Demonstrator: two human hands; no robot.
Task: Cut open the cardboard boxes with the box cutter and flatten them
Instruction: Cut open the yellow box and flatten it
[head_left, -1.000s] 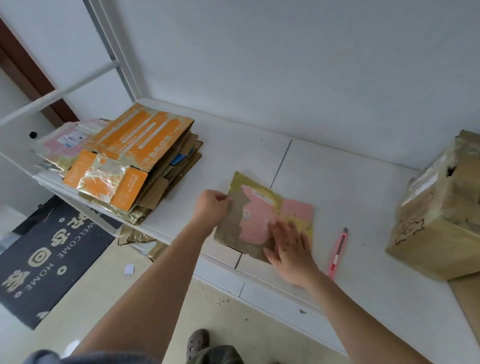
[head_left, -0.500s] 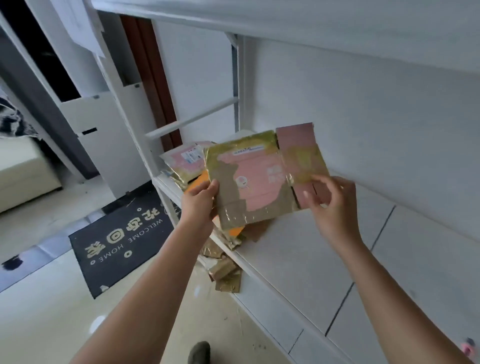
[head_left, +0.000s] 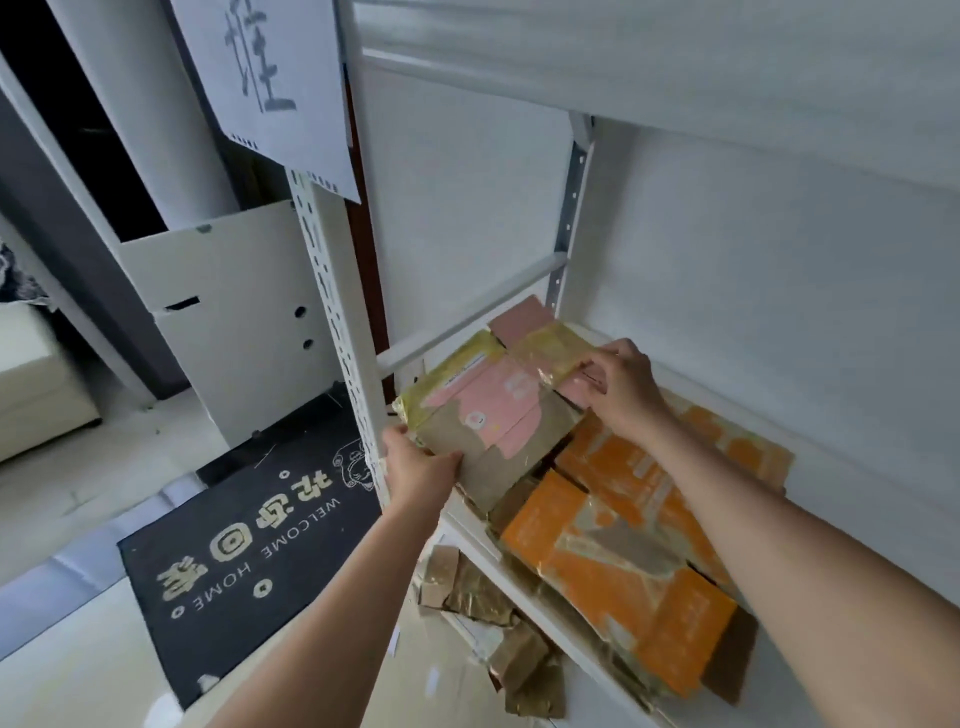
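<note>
We read "WELCOME HOME" w/ gold characters on the black doormat (head_left: 249, 566); one large handwritten character on the hanging paper sheet (head_left: 270, 78).

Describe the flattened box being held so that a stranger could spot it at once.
On the white shelf, at the far end of the orange cardboard pile, both hands hold one flattened box. Unlike its orange neighbours, it is pink and brown, with shiny yellowish tape.

Glossy tape over matt pink-and-brown cardboard (head_left: 488, 415); a smooth white shelf (head_left: 467, 525), apparently painted metal; a matt dark doormat (head_left: 249, 545).
</note>
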